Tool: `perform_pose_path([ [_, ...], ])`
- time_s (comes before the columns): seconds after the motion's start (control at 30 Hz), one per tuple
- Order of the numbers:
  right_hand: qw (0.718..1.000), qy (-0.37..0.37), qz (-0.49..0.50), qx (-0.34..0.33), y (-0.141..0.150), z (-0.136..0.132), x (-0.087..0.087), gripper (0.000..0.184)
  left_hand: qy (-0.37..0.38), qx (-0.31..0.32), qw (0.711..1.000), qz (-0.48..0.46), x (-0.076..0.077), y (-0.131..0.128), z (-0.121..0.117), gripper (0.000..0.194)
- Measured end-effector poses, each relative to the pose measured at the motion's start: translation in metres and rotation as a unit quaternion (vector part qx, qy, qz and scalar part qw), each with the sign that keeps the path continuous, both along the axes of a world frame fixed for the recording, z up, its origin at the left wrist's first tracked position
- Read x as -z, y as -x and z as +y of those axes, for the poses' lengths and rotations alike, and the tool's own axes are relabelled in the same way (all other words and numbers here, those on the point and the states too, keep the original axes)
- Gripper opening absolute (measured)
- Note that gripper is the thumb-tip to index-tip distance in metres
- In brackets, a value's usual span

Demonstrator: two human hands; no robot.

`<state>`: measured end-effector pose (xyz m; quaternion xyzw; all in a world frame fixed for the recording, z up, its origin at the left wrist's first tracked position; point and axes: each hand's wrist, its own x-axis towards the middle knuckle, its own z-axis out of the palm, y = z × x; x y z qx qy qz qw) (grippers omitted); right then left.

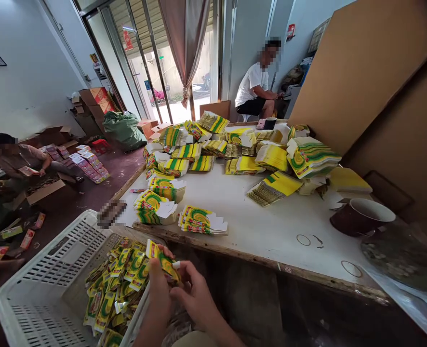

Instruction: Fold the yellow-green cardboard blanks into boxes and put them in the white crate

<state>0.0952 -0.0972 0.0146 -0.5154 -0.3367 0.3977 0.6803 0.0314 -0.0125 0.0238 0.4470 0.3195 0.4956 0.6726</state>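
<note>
Judging by its thin card, I expect the carton (166,263) to be light, springy and easily creased; pinch its edges. It sits at lower centre, gripped by my left hand (156,289), my right hand (194,288) pinching its flap end, beside the basket (74,253).

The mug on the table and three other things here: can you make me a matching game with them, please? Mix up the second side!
1. small yellow-and-green carton
2. white plastic crate
3. reddish-brown mug
4. curtain

A. tied together near its bottom
B. in the person's left hand and right hand
C. on the table, toward the picture's right
D. holding a heap of packs

Pairs: 1-B, 2-D, 3-C, 4-A
</note>
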Motion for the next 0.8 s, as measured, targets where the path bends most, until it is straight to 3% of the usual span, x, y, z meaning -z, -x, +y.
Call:
perform_pose_path([
  [0.1, 0.998, 0.003, 0.018, 0.053, -0.012, -0.001, 0.007, 0.023, -0.02, 0.019, 0.999, 0.036, 0.005, 0.001, -0.008, 0.067],
  [0.27, 0.998, 0.003, 0.009, 0.065, -0.026, -0.007, 0.02, 0.03, -0.002, 0.009, 0.995, 0.103, 0.005, 0.004, -0.005, 0.035],
  [0.37, 0.994, 0.022, -0.05, 0.1, -0.036, -0.012, 0.028, 0.03, -0.068, 0.05, 0.984, 0.158, -0.01, 0.019, 0.01, 0.037],
  [0.43, 0.98, 0.022, -0.15, 0.131, -0.045, -0.016, 0.031, 0.023, -0.15, 0.071, 0.969, 0.183, -0.029, 0.033, 0.019, 0.045],
  [0.5, 0.948, -0.001, -0.286, 0.139, -0.052, -0.019, 0.029, 0.015, -0.239, 0.106, 0.937, 0.233, -0.047, 0.045, 0.023, 0.06],
  [0.57, 0.905, -0.046, -0.405, 0.12, -0.054, -0.022, 0.023, 0.016, -0.304, 0.17, 0.876, 0.333, -0.055, 0.049, 0.022, 0.086],
  [0.6, 0.885, -0.072, -0.446, 0.111, -0.053, -0.023, 0.021, 0.02, -0.319, 0.211, 0.841, 0.383, -0.054, 0.049, 0.02, 0.096],
  [0.67, 0.86, -0.115, -0.485, 0.108, -0.047, -0.025, 0.019, 0.026, -0.317, 0.283, 0.792, 0.439, -0.044, 0.044, 0.013, 0.092],
  [0.73, 0.87, -0.12, -0.451, 0.159, -0.042, -0.026, 0.024, 0.029, -0.303, 0.304, 0.78, 0.456, -0.03, 0.038, 0.006, 0.068],
  [0.8, 0.912, -0.074, -0.335, 0.223, -0.038, -0.026, 0.035, 0.052, -0.3, 0.282, 0.784, 0.465, -0.021, 0.033, -0.001, 0.055],
])
